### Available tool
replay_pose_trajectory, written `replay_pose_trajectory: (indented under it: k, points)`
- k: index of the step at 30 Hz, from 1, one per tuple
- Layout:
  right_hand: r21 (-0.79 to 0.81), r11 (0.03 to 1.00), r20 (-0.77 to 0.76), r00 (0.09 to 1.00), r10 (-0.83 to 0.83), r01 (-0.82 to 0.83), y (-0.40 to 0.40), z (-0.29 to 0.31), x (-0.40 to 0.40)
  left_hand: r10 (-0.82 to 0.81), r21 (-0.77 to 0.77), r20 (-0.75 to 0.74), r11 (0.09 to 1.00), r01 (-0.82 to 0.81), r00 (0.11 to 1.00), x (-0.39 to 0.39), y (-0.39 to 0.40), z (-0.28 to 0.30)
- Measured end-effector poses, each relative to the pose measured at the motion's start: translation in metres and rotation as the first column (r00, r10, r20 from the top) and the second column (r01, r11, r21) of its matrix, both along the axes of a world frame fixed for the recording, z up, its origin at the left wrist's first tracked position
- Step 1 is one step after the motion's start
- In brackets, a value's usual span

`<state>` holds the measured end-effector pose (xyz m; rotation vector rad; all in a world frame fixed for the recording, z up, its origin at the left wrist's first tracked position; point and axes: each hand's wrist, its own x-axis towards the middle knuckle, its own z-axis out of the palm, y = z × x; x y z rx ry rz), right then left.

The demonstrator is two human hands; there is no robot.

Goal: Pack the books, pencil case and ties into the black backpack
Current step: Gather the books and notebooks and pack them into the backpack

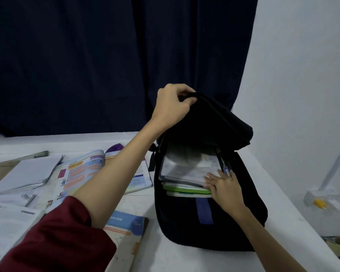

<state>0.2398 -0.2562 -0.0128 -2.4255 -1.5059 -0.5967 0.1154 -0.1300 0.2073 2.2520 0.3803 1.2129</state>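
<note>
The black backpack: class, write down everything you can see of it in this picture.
The black backpack stands upright on the white table, made of what looks like soft dark fabric, with a blue strip on its front. Its top flap is lifted by the left hand, which grips the flap's edge. The main compartment is open and holds a stack of books. The right hand lays straight fingers on the books at the opening.

You had a matt black cloth backpack (210, 222) with a smoother blue fabric strip (204, 211) on its front. The books inside (185, 173) showed paper edges and 1 glossy green cover (185, 188). The open textbook (82, 173) had shiny printed pages. Your sleeve (57, 238) was soft maroon cloth, the curtain (86, 55) dull dark fabric.
</note>
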Motion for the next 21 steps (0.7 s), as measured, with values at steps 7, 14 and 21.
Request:
replay_pose_trajectory:
  k: [7, 14, 21]
  points:
    - [0.656, 0.737, 0.104, 0.987, 0.124, -0.162, -0.010, 0.018, -0.029, 0.037, -0.143, -0.029, 0.989, -0.041, 0.999, -0.014, 0.007, -0.026]
    - [0.815, 0.532, 0.149, 0.970, 0.189, -0.229, 0.027, 0.080, -0.091, -0.166, -0.535, -0.217, 0.845, 0.025, 0.962, -0.075, 0.028, -0.075]
    - [0.771, 0.555, 0.038, 0.893, 0.449, -0.312, 0.104, 0.056, -0.212, -0.023, -0.610, -0.381, 0.758, -0.232, 0.924, -0.243, 0.099, -0.121]
